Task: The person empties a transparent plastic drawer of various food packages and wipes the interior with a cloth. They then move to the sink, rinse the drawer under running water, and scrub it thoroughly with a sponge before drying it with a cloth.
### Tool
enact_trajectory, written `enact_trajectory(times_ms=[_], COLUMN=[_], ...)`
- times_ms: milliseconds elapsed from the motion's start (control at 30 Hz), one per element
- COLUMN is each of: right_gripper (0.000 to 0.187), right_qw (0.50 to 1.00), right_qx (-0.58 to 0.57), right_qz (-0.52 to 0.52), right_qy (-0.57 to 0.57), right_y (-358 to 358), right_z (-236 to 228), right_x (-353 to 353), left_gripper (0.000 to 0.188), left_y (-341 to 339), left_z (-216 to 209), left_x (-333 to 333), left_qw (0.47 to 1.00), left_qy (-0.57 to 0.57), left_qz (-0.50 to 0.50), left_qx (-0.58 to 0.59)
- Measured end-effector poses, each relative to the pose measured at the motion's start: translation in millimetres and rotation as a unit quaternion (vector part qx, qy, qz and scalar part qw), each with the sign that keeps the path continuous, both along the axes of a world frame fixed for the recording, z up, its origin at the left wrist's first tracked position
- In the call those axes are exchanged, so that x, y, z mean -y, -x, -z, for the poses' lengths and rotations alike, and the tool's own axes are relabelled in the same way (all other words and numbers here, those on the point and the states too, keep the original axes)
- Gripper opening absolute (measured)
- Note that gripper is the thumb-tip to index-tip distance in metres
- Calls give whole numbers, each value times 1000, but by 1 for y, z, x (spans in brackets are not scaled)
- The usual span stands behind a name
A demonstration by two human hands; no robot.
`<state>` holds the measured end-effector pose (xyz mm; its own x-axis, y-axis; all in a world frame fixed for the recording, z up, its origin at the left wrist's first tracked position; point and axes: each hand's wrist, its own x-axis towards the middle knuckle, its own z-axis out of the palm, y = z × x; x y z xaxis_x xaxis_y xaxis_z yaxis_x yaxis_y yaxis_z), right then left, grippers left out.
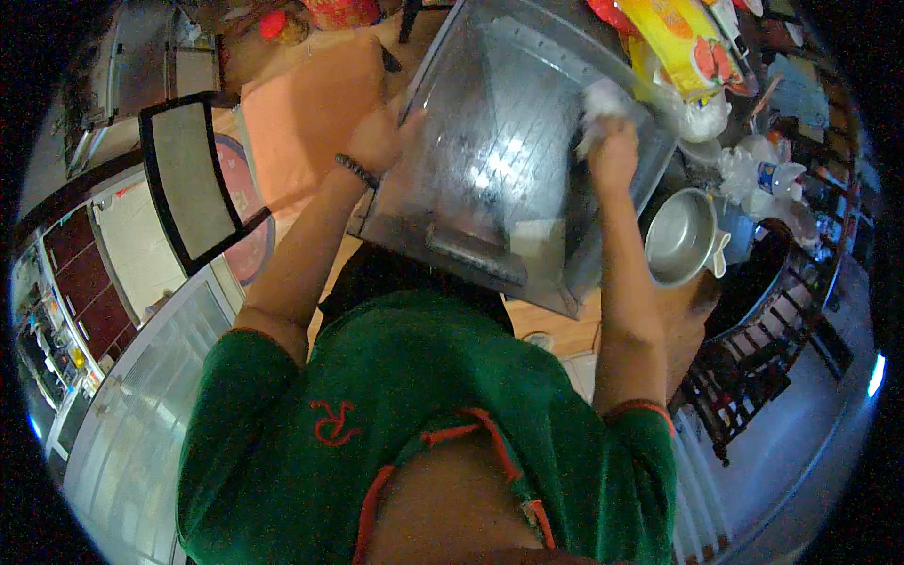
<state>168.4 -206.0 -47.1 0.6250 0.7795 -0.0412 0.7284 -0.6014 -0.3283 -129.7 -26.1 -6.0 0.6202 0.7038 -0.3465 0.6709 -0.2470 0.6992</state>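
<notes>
A large see-through grey plastic bin (pixel 471 202) is tilted in front of me, its wide inner face toward me. My left hand (pixel 381 139), with a dark beaded bracelet at the wrist, grips the bin's left edge; its fingertips are partly hidden there. Toward the bin's right side, my right hand (pixel 614 155) is closed round a crumpled white cloth (pixel 607 99). The cloth is pressed near the right inner wall. Bright glare lies across the middle of the bin.
An orange-covered seat (pixel 311 122) stands to the left of the bin. On the right are a metal pot (pixel 680 237), a clear plastic bottle (pixel 777 177) and a yellow packet (pixel 673 42). A dark wooden railing (pixel 744 381) lies farther right.
</notes>
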Motion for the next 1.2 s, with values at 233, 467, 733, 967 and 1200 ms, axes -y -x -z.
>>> enact_trajectory(times_ms=[233, 467, 733, 967, 1200], right_gripper=[35, 24, 25, 20, 14], right_qw=[940, 994, 946, 866, 886], right_qx=[-32, 31, 11, 160, -216], right_qz=[-334, -107, -276, -357, -302], right_qy=[-52, 22, 171, 313, 279], right_y=[158, -14, 90, 1, 97], right_z=[3, -19, -20, -42, -50], right_x=[3, 21, 79, 51, 139], left_gripper=[46, 49, 51, 47, 44], left_y=[7, -7, 4, -5, -1], left_z=[31, -13, -1, -5, 4], left_x=[-2, 3, 3, 5, 10], left_qw=[997, 993, 991, 992, 999], left_qy=[10, -73, -133, -104, -29], left_qz=[-6, 34, 23, 11, -43], left_qx=[80, -83, 3, -76, 11])
